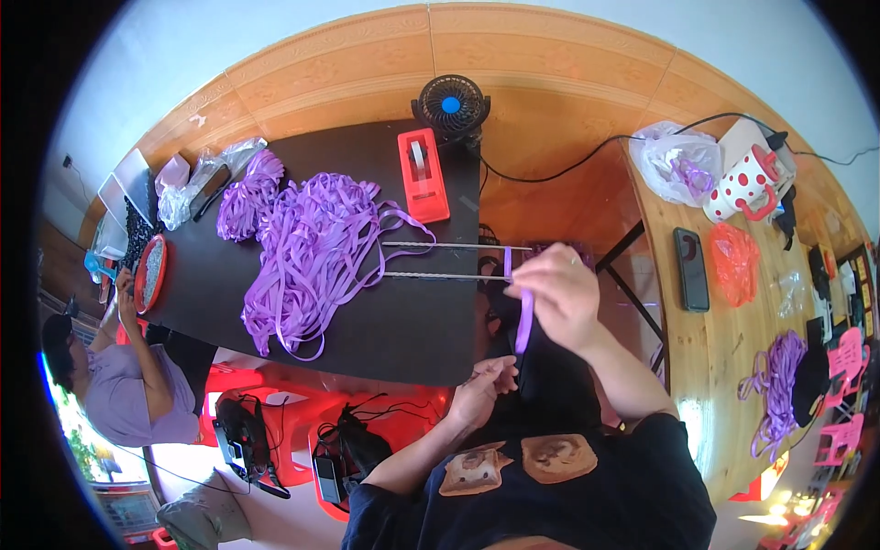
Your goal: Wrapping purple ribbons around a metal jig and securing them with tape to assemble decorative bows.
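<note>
My right hand (pixel 561 295) is closed in a pinch on a purple ribbon (pixel 525 323), just beyond the table's right edge. Below it, my left hand (pixel 484 392) has its fingers pressed together at the ribbon's lower end. Two thin, parallel metal rods (pixel 431 276) stick out past the table edge, and a band of purple ribbon (pixel 508 260) wraps across them beside my right fingertips. A big loose heap of purple ribbon (pixel 307 247) covers the middle of the dark table (pixel 394 344), with strands trailing toward the rods. My right fingers partly hide the rod ends.
A red tape dispenser (pixel 424 179) and a small black fan (pixel 451 105) are at the table's far right. On the wooden table (pixel 655 197) to the right lie a phone (pixel 691 270), a polka-dot mug (pixel 741 186) and more ribbon (pixel 779 385). Another person (pixel 137 390) sits at left by a red tray (pixel 151 273).
</note>
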A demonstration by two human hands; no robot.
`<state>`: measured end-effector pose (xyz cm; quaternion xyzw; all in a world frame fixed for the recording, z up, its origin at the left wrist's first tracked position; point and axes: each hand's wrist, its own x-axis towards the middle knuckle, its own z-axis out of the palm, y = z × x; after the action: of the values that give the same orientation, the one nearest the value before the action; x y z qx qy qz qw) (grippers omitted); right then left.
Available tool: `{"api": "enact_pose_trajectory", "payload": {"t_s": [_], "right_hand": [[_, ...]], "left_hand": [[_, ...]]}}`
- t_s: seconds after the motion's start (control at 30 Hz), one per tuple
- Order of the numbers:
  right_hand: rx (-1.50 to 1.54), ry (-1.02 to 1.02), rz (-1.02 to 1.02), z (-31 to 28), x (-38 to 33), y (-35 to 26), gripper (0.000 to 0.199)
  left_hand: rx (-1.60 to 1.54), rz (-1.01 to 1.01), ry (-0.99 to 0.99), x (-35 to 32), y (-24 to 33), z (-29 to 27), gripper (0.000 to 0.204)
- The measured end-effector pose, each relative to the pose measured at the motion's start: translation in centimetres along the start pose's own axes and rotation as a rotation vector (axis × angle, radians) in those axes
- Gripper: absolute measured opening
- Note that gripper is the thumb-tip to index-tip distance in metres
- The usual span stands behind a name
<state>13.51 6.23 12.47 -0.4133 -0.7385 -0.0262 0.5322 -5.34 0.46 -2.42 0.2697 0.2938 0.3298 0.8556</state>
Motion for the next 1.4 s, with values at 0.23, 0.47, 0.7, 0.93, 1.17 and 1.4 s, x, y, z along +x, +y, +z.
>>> {"api": "enact_pose_trajectory", "payload": {"t_s": [0.23,0.47,0.7,0.93,1.17,1.4], "right_hand": [[0.609,0.02,0.693,1.4,4.3,6.9,0.007],[0.895,0.082,1.02,4.4,2.6,13.5,0.001],[1.088,0.14,1.249,6.3,-1.0,16.4,0.004],[0.977,0.156,1.482,7.5,-3.4,16.5,0.013],[1.084,0.195,1.571,8.7,-7.5,16.0,0.01],[1.3,0.317,1.554,9.9,-13.3,10.5,0.011]], "left_hand": [[0.128,0.09,0.022,4.3,-0.3,1.0,0.033],[0.143,0.184,0.105,8.8,0.2,2.8,0.033],[0.166,0.718,0.141,12.8,2.6,5.1,0.033],[0.21,0.814,0.24,14.7,3.3,6.2,0.041],[0.41,1.003,0.137,16.3,4.1,5.7,0.025],[0.349,0.776,0.264,14.8,2.6,5.3,0.015]]}}
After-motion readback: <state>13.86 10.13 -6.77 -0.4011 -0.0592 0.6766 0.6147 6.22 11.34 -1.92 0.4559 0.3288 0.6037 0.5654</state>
